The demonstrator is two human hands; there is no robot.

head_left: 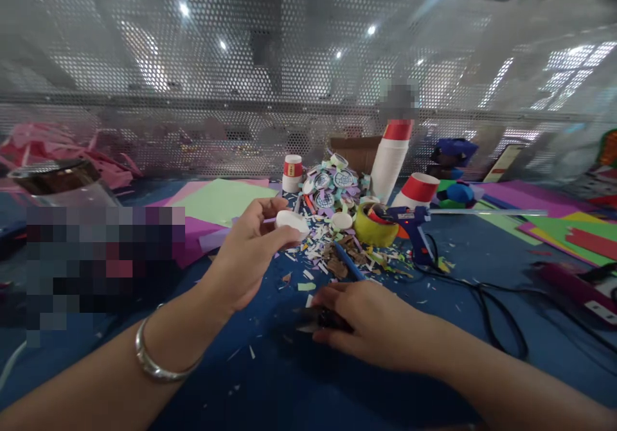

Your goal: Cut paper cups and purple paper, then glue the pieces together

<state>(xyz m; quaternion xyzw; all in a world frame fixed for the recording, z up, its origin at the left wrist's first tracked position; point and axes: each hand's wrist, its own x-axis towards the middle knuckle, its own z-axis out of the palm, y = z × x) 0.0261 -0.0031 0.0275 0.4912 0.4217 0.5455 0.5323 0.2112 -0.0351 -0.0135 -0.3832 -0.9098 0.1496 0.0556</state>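
Observation:
Between the thumb and fingers of my left hand (253,248) is a small white round piece (292,222), like a cut cup bottom. My right hand (359,318), low over the blue table, is closed on a dark tool, perhaps scissors (330,318), partly hidden by the fingers and blurred. Paper scraps (315,245) lie scattered beyond both hands, with a blue pen (348,261) among them. Another white round piece (342,221) sits near a yellow tape roll (376,225).
A blue glue gun (415,228) leans by the tape, its cable running right. Behind stand stacked paper cups (387,167), a red-and-white cup (418,190) and a pile of decorated discs (328,184). Coloured paper (224,203) lies left and right. A perforated metal panel (231,97) closes the back.

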